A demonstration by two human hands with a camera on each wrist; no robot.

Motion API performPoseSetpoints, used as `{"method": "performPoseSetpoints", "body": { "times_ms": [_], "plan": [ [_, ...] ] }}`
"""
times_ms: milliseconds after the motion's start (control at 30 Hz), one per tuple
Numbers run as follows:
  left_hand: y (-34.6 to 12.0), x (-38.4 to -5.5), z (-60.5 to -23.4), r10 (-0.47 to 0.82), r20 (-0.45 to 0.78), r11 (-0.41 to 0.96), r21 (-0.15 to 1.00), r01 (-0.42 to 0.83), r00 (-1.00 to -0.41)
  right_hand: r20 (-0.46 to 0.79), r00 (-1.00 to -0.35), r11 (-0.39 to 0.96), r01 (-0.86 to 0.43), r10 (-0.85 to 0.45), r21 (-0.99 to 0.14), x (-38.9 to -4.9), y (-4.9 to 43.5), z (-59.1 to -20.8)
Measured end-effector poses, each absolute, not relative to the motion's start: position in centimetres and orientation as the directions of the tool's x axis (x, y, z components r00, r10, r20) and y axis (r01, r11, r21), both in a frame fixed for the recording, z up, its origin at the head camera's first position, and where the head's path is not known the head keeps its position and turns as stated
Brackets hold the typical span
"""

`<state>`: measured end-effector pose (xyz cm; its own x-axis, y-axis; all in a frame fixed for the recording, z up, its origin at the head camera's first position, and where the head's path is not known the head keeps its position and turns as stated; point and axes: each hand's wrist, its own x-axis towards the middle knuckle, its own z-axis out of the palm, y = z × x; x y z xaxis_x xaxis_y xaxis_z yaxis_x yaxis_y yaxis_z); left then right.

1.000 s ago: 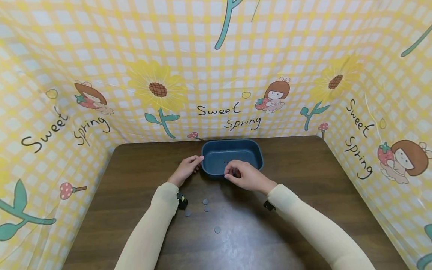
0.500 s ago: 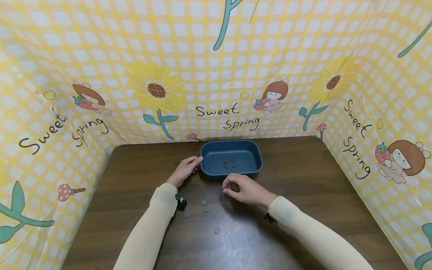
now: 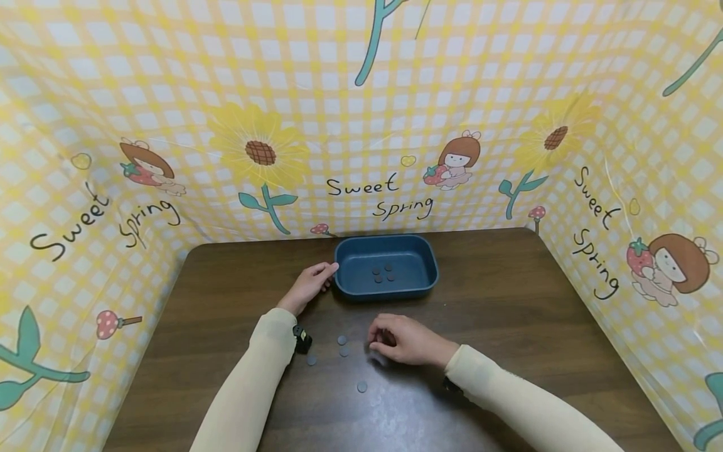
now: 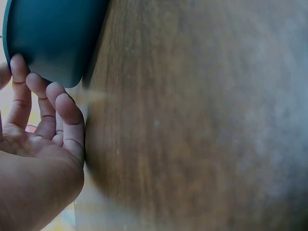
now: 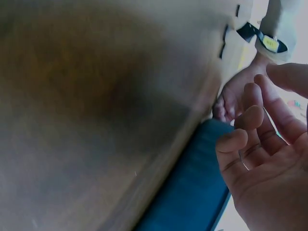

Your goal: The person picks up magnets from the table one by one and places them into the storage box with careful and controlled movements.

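A dark blue rectangular tray [image 3: 386, 294] stands at the table's far edge. Inside it lie several small dark coin-like discs [image 3: 379, 280]. My left hand [image 3: 309, 285] pinches the tray's left rim between thumb and index finger; the left wrist view shows those fingertips on the tray [image 4: 53, 38]. Above the table, in front of the tray, my right hand [image 3: 409, 340] hovers with loosely bent fingers and nothing visible between them. To its left lie grey discs [image 3: 342, 340], with a lone disc [image 3: 362, 387] nearer to me. In the right wrist view, the right hand's fingers [image 5: 255, 115] are relaxed and apart.
The brown wooden table [image 3: 508, 301] is enclosed at the back and sides by a yellow checked cloth [image 3: 361, 125] with printed flowers and figures. Another disc [image 3: 312, 360] lies close by the left wrist, which carries a small black camera [image 3: 302, 339].
My right hand has drawn back from over the tray toward me, down beside the loose discs. The discs in the tray have come into full view. My left hand stays at the rim.
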<state>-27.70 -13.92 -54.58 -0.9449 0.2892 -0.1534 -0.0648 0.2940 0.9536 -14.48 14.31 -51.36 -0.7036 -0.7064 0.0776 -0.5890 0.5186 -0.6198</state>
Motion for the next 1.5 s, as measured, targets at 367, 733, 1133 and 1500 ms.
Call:
{"method": "performPoseSetpoints", "body": {
  "times_ms": [367, 733, 1133, 1500],
  "plan": [
    [-13.9, -27.7, -54.6, 0.279, -0.162, 0.286, 0.955, -0.079, -0.947, 0.016, -0.629, 0.488, -0.618, -0.777, -0.617, -12.5, 13.1, -52.8],
    [-14.0, -27.7, -54.7, 0.277, -0.167, 0.291, 0.953, -0.083, -0.946, -0.013, -0.552, 0.466, -0.691, -0.834, -0.553, -11.2, 12.4, -52.8],
    [-14.0, -27.7, -54.8, 0.28, -0.17, 0.282, 0.955, -0.088, -0.945, 0.006, -0.525, 0.464, -0.757, -0.851, -0.46, -11.0, 12.4, -53.1],
    [-14.0, -27.5, -54.5, 0.286, -0.17, 0.289, 0.953, -0.084, -0.943, 0.036, -0.51, 0.448, -0.785, -0.86, -0.428, -11.0, 12.4, -53.1]
  ]
}}
